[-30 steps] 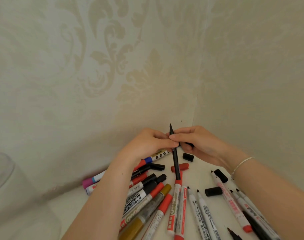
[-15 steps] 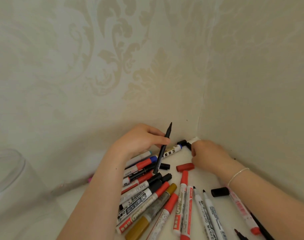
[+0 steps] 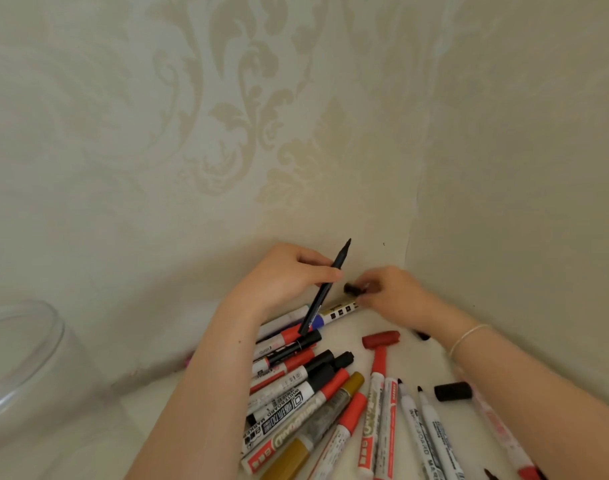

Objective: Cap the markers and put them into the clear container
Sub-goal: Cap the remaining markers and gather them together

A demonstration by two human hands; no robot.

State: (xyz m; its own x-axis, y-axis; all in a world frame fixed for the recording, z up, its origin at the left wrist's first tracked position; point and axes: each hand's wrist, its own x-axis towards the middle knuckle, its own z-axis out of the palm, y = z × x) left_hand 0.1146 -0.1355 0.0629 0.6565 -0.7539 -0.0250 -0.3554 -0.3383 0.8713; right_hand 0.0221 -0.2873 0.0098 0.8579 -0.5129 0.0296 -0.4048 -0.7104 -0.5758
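Marker (image 3: 325, 287) pinched between left hand (image 3: 285, 275) fingers (image 3: 325, 273).

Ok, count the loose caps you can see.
3: a black cap pinched in the right hand, a red cap lying just below it, a second black cap further down at right. Others may be hidden under the arms.

Home rm; damask wallpaper (image 3: 247, 109) corner

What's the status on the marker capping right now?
Left hand holds uncapped black marker. Right hand pinches black cap. Clear container sits left, nothing blocking.
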